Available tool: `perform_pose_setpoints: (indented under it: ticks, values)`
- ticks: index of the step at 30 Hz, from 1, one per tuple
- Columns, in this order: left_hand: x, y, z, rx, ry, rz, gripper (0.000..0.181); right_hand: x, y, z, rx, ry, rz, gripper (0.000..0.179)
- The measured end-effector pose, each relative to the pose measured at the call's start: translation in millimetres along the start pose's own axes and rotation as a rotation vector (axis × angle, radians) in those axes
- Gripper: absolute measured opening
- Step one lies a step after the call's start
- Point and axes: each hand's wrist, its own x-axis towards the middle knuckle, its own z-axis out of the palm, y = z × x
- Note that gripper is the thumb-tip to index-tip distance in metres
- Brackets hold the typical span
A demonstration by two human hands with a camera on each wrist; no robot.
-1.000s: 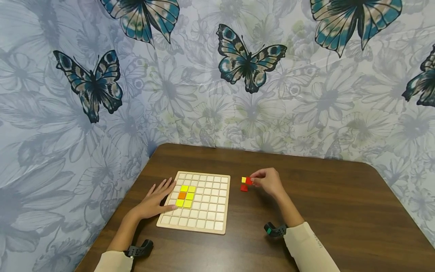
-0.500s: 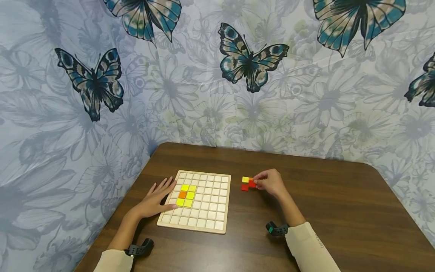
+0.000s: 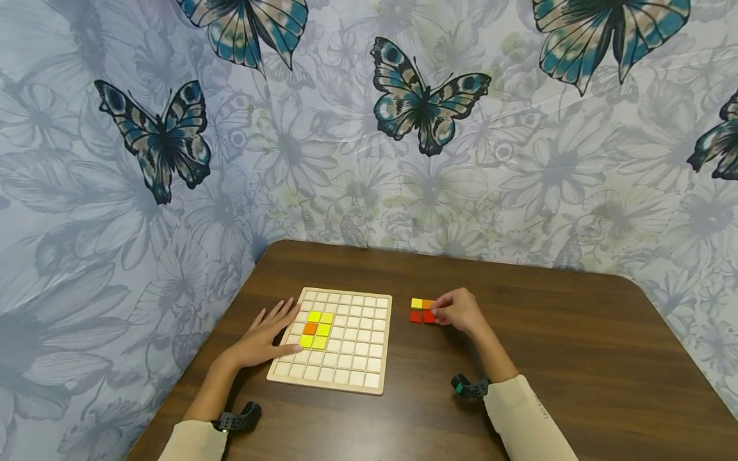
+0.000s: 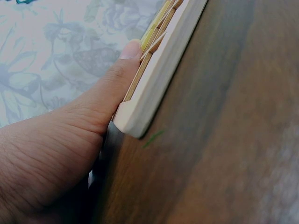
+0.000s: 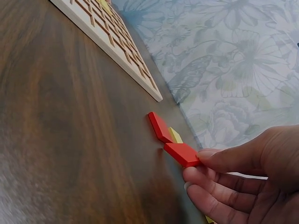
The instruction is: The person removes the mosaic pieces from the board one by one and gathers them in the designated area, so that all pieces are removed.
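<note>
My right hand (image 3: 459, 309) pinches a red square tile (image 5: 182, 155) between thumb and fingertips, to the right of the board. Just left of it lies a second red tile (image 3: 415, 317). Behind these two, a yellow tile (image 3: 417, 303) and an orange tile (image 3: 426, 304) sit side by side, the orange one partly covered by the fingers. My left hand (image 3: 259, 338) rests with spread fingers on the left edge of a wooden grid board (image 3: 346, 387). Its thumb lies on the board's rim in the left wrist view. Several yellow tiles (image 3: 324, 330) surround one orange tile (image 3: 310, 328) in the grid.
Brown wooden table (image 3: 553, 333) carries everything and meets a butterfly-patterned wall covering (image 3: 426, 205) at its far edge. Dark bands (image 3: 239, 419) are worn on both wrists. A bit of yellow (image 5: 209, 220) shows below the right fingers in the right wrist view.
My right hand has brought the red tile slightly nearer and to the right, from over the orange tile to beside the other red tile, exposing the orange one. The left hand stays put.
</note>
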Motion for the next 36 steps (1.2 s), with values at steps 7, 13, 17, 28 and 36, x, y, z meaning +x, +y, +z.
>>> perform_pose_setpoints:
  ticks: [7,13,17,28,36]
  values:
    - [-0.2,0.5,0.1,0.003,0.011,0.010,0.095,-1.9,-2.1,2.0,-0.010,-0.003,0.012,0.004]
    - [-0.4,1.3,0.1,-0.013,0.004,0.002,0.095,-1.3,-0.6,2.7,-0.022,0.011,0.008,0.004]
    - [0.0,2.2,-0.6,-0.015,0.005,0.006,0.095,-0.3,0.3,2.7,-0.031,0.018,0.009,0.004]
    - [0.3,4.6,-2.3,-0.013,0.004,0.005,0.094,0.7,1.9,1.3,-0.014,0.023,0.006,0.004]
    - [1.7,4.7,-2.1,-0.003,-0.001,0.001,0.095,0.0,-1.0,-0.7,-0.038,0.038,-0.020,0.004]
